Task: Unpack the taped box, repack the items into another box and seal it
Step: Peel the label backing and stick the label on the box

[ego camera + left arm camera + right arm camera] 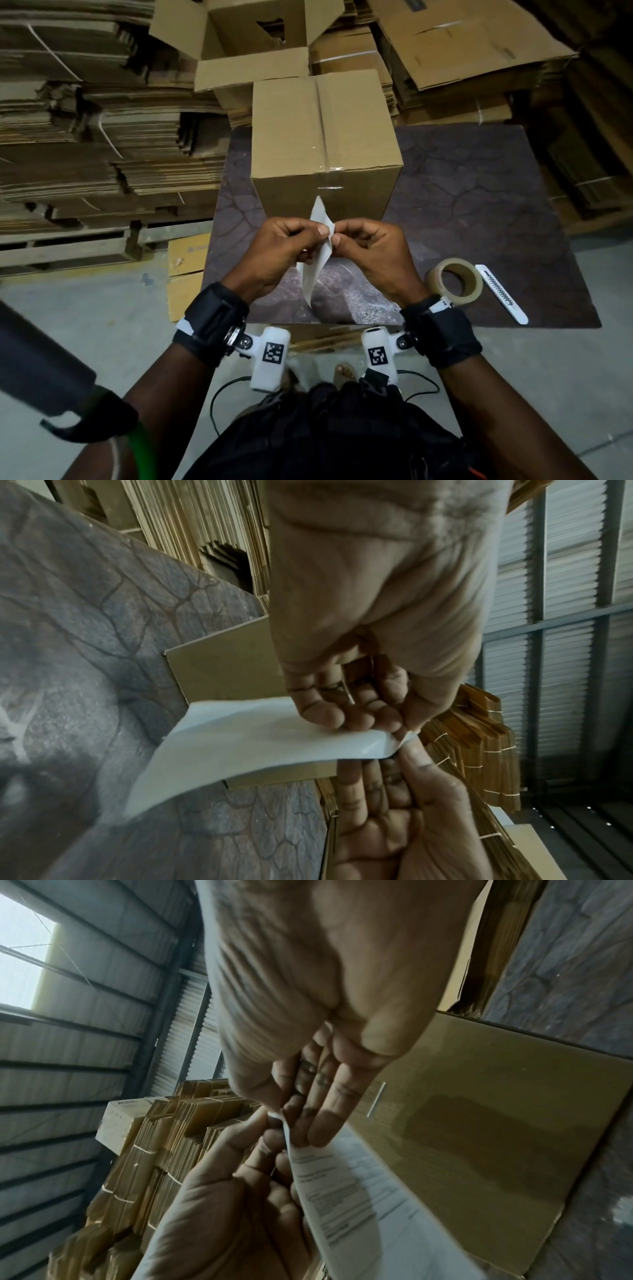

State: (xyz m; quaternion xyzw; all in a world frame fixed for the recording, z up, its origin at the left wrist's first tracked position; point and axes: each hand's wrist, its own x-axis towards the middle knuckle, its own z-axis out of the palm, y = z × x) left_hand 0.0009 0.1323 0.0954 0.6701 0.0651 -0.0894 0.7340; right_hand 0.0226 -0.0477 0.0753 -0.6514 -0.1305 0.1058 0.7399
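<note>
1. Two hands, left hand (281,246) and right hand (368,248), pinch a white label sheet (317,253) at centre frame.
2. Peel the corner slowly, likely keeping it flat.
3. The taped box (325,144) stands just above, on the surface (479,192).

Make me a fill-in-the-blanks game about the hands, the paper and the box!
1. Both hands pinch a white ____ sheet with small printing on one side.
2. The box standing on the table is ____, with clear tape along its top seam.
3. The roll of tape lies on the table beside the ____ hand.
4. The white cutter lies just ____ of the roll of tape.

Missing words: paper; closed; right; right
</note>
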